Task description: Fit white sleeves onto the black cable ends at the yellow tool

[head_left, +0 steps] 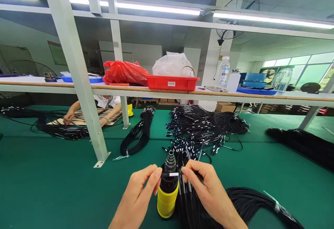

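My left hand point(139, 196) and my right hand point(206, 189) pinch the two ends of one thin black cable with a white sleeve point(172, 174), held level between them. It crosses in front of a yellow bottle with a black ribbed cone tip point(167, 190) standing upright on the green table point(52, 187). My right hand also holds several more cable ends that hang from its fingers. Behind the bottle lies a big pile of black cables with white-tipped ends point(200, 128). A coil of black cable point(261, 204) lies under my right wrist.
A tied cable bundle point(138, 131) lies left of the pile, beside a white frame post point(86, 93). Another person's hands point(86, 116) work at a board across the table. The shelf above holds a red tray point(172, 82), a red bag point(122, 72) and bottles point(224, 70). More cables point(302, 143) lie right.
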`<state>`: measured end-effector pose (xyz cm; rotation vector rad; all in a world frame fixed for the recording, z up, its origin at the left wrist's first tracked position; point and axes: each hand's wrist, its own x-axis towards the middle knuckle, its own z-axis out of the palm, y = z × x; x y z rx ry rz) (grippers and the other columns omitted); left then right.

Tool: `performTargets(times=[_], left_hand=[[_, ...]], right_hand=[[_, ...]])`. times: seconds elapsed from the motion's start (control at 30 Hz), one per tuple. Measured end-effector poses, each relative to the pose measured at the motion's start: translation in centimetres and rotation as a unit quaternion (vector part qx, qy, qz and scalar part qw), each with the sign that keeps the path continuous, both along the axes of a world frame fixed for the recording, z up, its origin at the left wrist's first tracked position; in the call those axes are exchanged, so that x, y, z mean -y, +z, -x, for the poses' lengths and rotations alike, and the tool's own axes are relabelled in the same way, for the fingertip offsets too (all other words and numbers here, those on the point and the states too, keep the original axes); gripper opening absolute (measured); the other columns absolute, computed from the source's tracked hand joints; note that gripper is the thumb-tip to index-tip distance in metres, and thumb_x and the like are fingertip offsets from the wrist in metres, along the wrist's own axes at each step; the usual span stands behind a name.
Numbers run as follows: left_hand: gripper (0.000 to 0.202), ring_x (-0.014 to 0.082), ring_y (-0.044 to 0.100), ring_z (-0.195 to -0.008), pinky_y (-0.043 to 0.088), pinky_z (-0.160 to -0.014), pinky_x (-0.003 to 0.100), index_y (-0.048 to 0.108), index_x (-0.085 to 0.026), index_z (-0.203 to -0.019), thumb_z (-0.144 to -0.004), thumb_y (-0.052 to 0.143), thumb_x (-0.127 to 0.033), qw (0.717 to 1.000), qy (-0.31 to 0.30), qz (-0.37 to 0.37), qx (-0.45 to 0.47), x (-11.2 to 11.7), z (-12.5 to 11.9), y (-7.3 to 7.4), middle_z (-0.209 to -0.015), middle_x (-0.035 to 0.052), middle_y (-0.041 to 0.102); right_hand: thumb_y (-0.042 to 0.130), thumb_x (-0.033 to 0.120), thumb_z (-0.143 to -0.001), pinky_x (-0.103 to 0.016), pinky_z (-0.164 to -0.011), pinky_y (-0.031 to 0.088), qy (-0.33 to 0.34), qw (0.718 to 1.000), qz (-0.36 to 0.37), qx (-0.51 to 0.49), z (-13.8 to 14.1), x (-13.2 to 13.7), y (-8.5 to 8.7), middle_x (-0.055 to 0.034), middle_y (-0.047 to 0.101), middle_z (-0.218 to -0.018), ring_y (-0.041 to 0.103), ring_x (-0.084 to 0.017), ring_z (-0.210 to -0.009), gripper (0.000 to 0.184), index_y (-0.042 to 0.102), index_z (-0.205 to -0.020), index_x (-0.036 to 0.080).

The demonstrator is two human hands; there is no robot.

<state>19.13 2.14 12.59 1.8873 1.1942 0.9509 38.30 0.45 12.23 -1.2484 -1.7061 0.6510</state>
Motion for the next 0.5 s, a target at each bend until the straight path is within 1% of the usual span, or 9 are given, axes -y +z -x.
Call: performTargets(times=[0.1, 0.17, 0.27, 0.33, 0.43, 0.5], left_hand=[[0.043, 0.0133, 0.039, -0.065, 0.032, -0.061, 0.023, 0.039, -0.021, -0.066, -0.094, 0.032, -0.053, 1.000, -0.021, 0.007, -0.005, 0.23, 0.06, 0.21, -0.068, -0.0041, 0.040], [0.041, 0.0138, 0.040, -0.066, 0.033, -0.061, 0.023, 0.040, -0.022, -0.068, -0.094, 0.034, -0.053, 1.000, -0.024, 0.002, -0.007, 0.33, 0.14, 0.36, -0.069, -0.0037, 0.041], [0.042, 0.0140, 0.039, -0.065, 0.033, -0.060, 0.023, 0.041, -0.021, -0.066, -0.093, 0.035, -0.053, 1.000, -0.016, -0.008, -0.013, 0.35, 0.28, 0.35, -0.068, -0.0034, 0.041], [0.044, 0.0138, 0.039, -0.064, 0.032, -0.061, 0.024, 0.039, -0.021, -0.064, -0.093, 0.033, -0.053, 1.000, -0.011, -0.012, -0.021, 0.31, 0.35, 0.18, -0.067, -0.0035, 0.040], [0.048, 0.0131, 0.037, -0.061, 0.032, -0.061, 0.024, 0.038, -0.020, -0.060, -0.094, 0.029, -0.053, 0.999, 0.003, -0.015, -0.033, 0.18, 0.43, -0.05, -0.065, -0.0036, 0.038], [0.051, 0.0128, 0.036, -0.059, 0.031, -0.060, 0.024, 0.037, -0.020, -0.058, -0.095, 0.027, -0.054, 0.999, 0.005, -0.017, -0.028, 0.05, 0.46, -0.02, -0.062, -0.0038, 0.037]], right_hand=[[0.039, 0.041, -0.096, -0.024, -0.056, 0.026, -0.008, 1.000, -0.021, 0.014, 0.05, 0.14, 0.01, 0.0042, 0.040, -0.059, 0.036, -0.010, -0.057, 0.042, 0.043, -0.062, 0.018], [0.036, 0.041, -0.097, -0.025, -0.054, 0.024, -0.005, 0.999, -0.024, 0.022, 0.14, 0.15, -0.06, 0.0047, 0.037, -0.056, 0.033, -0.010, -0.055, 0.044, 0.038, -0.060, 0.018], [0.033, 0.042, -0.098, -0.026, -0.053, 0.021, 0.013, 1.000, -0.006, 0.002, 0.25, -0.03, -0.30, 0.0050, 0.032, -0.056, 0.028, -0.010, -0.054, 0.046, 0.031, -0.058, 0.019], [0.032, 0.044, -0.098, -0.026, -0.052, 0.020, 0.037, 0.999, 0.017, -0.024, 0.30, -0.25, -0.48, 0.0051, 0.029, -0.056, 0.026, -0.010, -0.054, 0.048, 0.028, -0.058, 0.019], [0.031, 0.047, -0.098, -0.026, -0.052, 0.021, 0.065, 0.995, 0.047, -0.053, 0.36, -0.48, -0.61, 0.0051, 0.027, -0.056, 0.025, -0.010, -0.054, 0.049, 0.027, -0.057, 0.019], [0.031, 0.047, -0.098, -0.026, -0.054, 0.024, 0.068, 0.995, 0.049, -0.060, 0.36, -0.49, -0.44, 0.0047, 0.030, -0.056, 0.029, -0.010, -0.055, 0.050, 0.031, -0.056, 0.019]])
